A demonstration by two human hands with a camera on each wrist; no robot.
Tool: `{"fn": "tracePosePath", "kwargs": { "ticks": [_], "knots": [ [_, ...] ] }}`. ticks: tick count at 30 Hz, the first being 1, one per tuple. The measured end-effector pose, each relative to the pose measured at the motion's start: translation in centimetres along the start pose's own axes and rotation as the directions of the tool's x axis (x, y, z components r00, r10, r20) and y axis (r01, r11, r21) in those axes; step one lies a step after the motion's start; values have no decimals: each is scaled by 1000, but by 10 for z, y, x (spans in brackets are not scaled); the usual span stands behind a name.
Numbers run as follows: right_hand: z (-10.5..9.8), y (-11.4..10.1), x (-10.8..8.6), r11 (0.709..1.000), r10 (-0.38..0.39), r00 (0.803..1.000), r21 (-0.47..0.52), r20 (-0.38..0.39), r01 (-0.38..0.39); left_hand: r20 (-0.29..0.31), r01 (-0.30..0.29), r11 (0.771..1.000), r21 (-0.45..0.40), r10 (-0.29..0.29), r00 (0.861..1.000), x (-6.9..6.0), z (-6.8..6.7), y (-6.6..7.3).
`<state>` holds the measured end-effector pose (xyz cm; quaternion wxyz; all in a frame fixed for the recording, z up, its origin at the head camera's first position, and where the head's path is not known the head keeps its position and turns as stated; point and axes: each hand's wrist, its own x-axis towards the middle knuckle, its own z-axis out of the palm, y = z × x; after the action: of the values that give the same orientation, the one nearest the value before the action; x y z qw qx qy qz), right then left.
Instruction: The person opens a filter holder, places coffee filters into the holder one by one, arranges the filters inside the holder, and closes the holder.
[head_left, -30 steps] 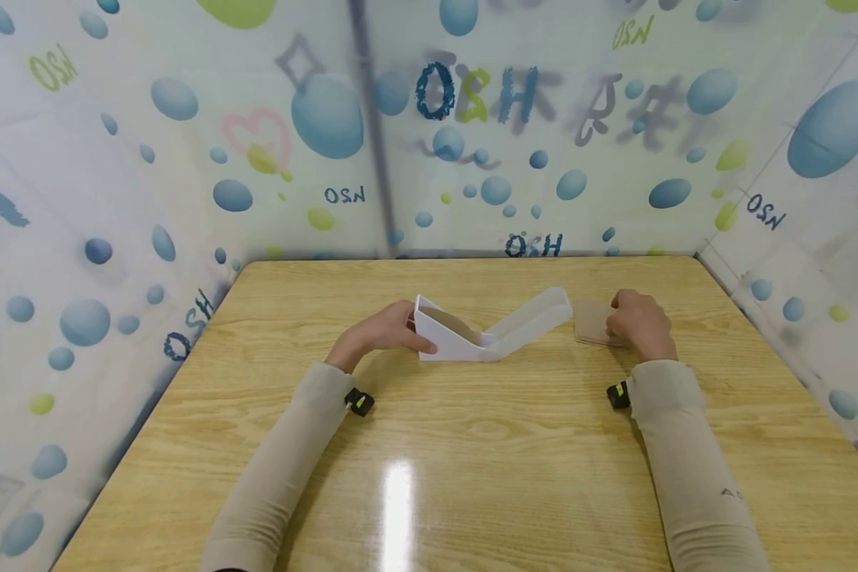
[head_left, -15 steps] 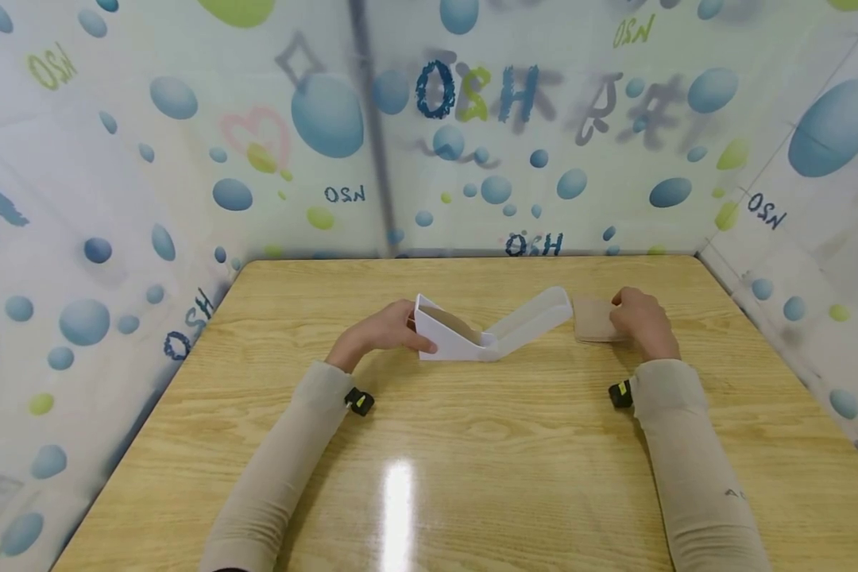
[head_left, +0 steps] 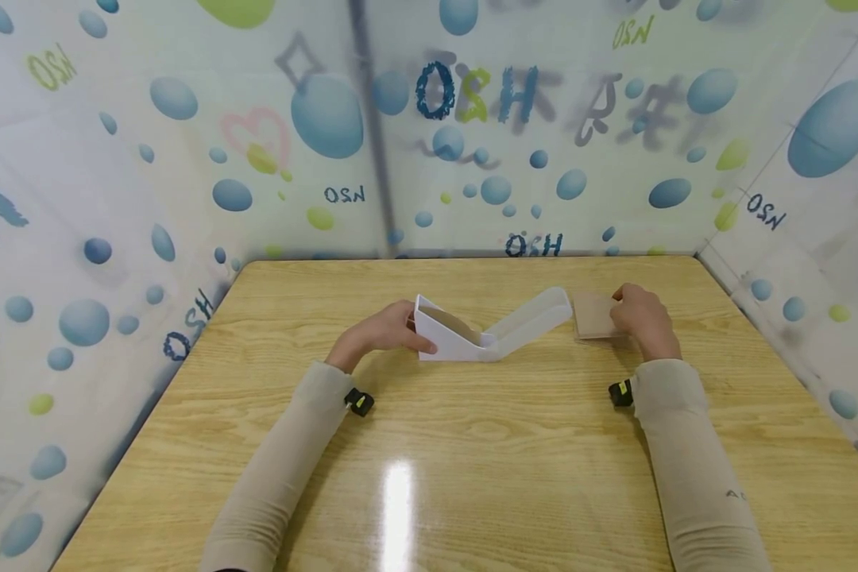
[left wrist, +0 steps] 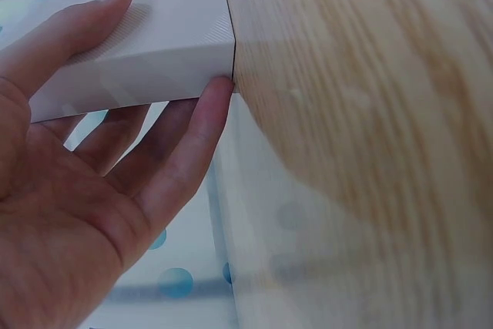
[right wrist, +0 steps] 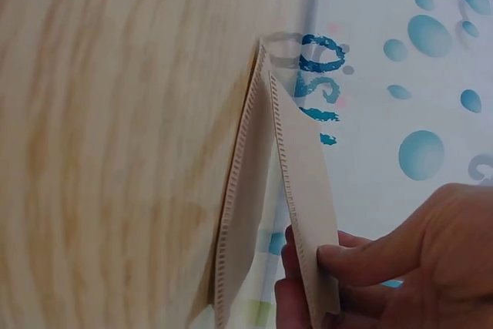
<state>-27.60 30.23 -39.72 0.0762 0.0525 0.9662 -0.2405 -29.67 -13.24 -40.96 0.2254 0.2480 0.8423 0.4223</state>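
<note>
A white box with its lid tipped back stands mid-table; its inside looks brownish. My left hand grips the box's left end, thumb on the near side and fingers round the end face, as the left wrist view also shows. Right of the lid, my right hand pinches a brown paper coffee filter with a crimped edge between thumb and fingers. The held filter is tilted up off another filter or a small stack lying on the table; how many lie there I cannot tell.
The wooden table reaches back to a patterned curtain that also hangs on both sides. A bright light reflection shows on the near tabletop.
My right hand has risen slightly and shifted a little right, lifting the top coffee filter away from what lies beneath. The left hand and the white box have stayed put.
</note>
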Motion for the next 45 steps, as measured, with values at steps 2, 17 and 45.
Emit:
{"fn": "tracePosePath", "kwargs": {
  "ticks": [2, 17, 45],
  "knots": [
    [-2, -2, -1, 1000, 0, 1000, -1, -4, 0, -1, 2, 1000, -2, -2, 1000, 0, 0, 0],
    [-11, -17, -5, 999, -31, 992, 24, -122, 34, 0, -8, 1000, -1, 8, 1000, 1, -1, 2],
    [-21, -40, -19, 980, -134, 916, 86, -377, 179, 1, -6, 1000, -11, 6, 1000, 1, 1, -2]
  ]
}}
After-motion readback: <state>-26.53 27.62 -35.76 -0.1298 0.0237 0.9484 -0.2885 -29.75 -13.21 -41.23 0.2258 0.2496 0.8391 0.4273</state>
